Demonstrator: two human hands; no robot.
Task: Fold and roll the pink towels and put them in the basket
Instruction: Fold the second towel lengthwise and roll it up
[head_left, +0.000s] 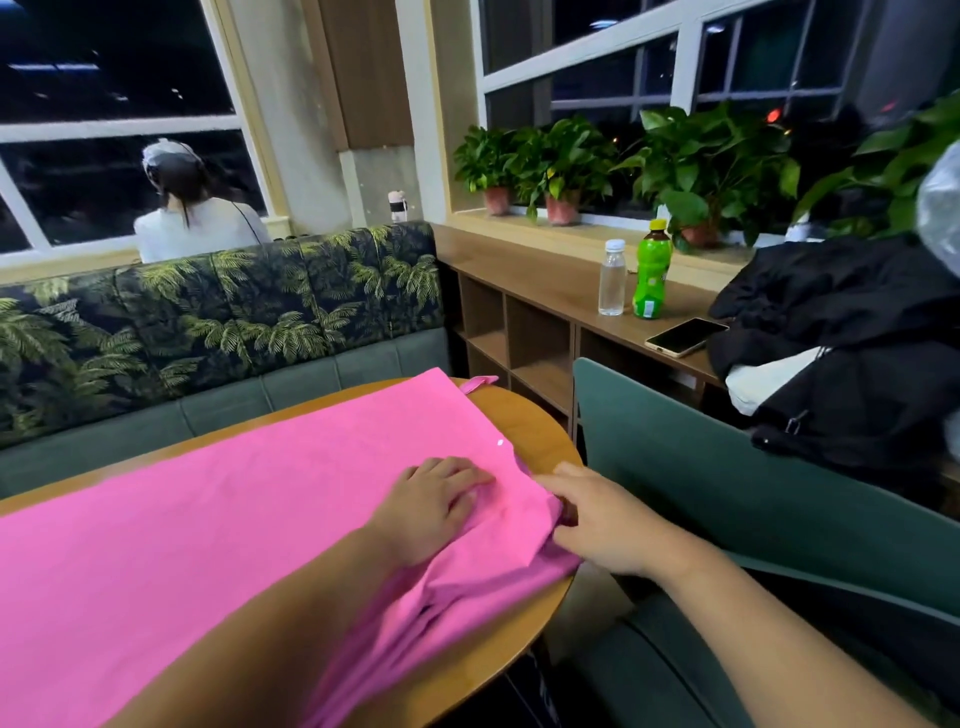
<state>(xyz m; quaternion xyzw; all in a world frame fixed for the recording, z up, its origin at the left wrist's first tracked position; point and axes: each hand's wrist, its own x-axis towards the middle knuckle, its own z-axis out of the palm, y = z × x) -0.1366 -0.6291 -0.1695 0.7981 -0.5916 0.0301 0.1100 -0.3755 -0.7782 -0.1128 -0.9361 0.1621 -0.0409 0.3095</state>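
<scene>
Table (524, 415): round wood, centre frame.
Pink towel (234, 519): spread across it, lower left to centre.
Left hand (431, 504): flat, fingers relaxed, pressing cloth.
Right hand (602, 519): at towel's right edge; grip unclear.
Advice: square the edges and smooth creases before rolling.

Pink towel (234, 499): matt, soft woven cloth, smooth with light creases toward the table's right edge; table (524, 421): wood-look top, semi-gloss with sheen; sofa (218, 312): palm-print fabric back, plain matt seat; bottles (652, 275): glossy clear and green plastic; phone (685, 336): glossy dark face.
</scene>
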